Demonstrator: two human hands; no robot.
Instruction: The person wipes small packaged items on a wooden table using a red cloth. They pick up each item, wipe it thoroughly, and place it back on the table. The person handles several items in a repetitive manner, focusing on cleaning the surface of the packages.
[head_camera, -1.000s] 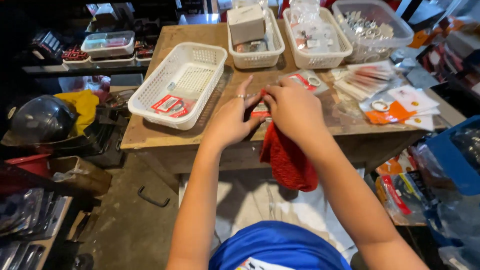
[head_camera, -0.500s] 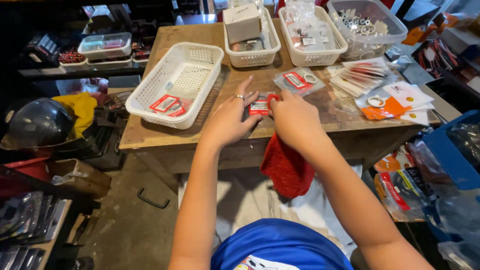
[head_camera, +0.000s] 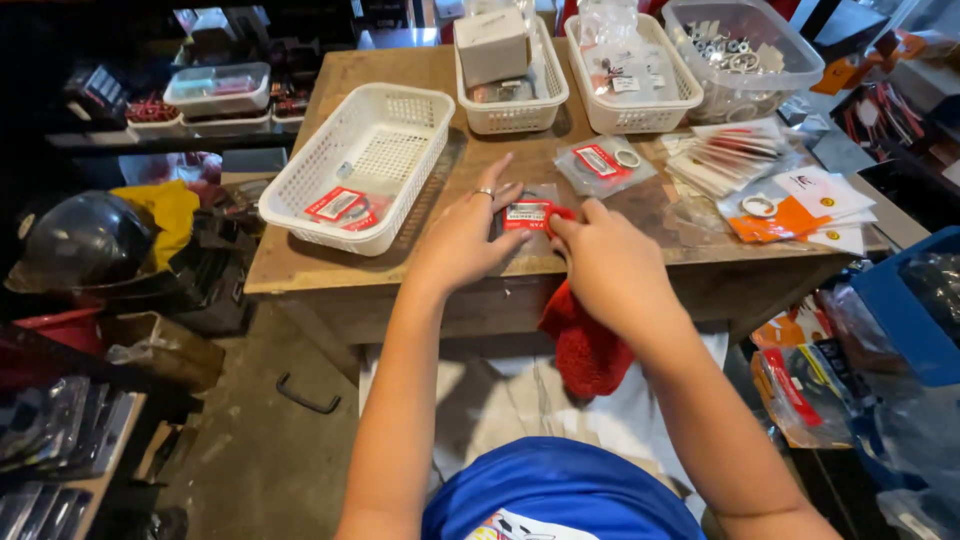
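A small clear packet with a red label (head_camera: 530, 213) lies flat on the wooden table (head_camera: 300, 270). My left hand (head_camera: 468, 235), a ring on one finger, rests flat beside it with fingers spread, its fingertips on the packet's left edge. My right hand (head_camera: 603, 265) pinches the packet's right end between thumb and fingers. A red knitted cloth (head_camera: 585, 350) hangs over the table's front edge below my right hand. A second clear packet with a red label and a metal ring (head_camera: 604, 163) lies just beyond.
A white mesh basket (head_camera: 385, 120) at the left holds red-labelled packets. Two white baskets (head_camera: 515, 110) (head_camera: 640, 105) and a clear tub of metal parts (head_camera: 745, 50) stand at the back. Stacked packets and orange cards (head_camera: 780, 195) lie right. A black helmet (head_camera: 80, 240) sits far left.
Both hands have lowered onto the table, pressing the red-labelled packet flat. My left hand's fingers have spread out. The view has tipped slightly towards the table.
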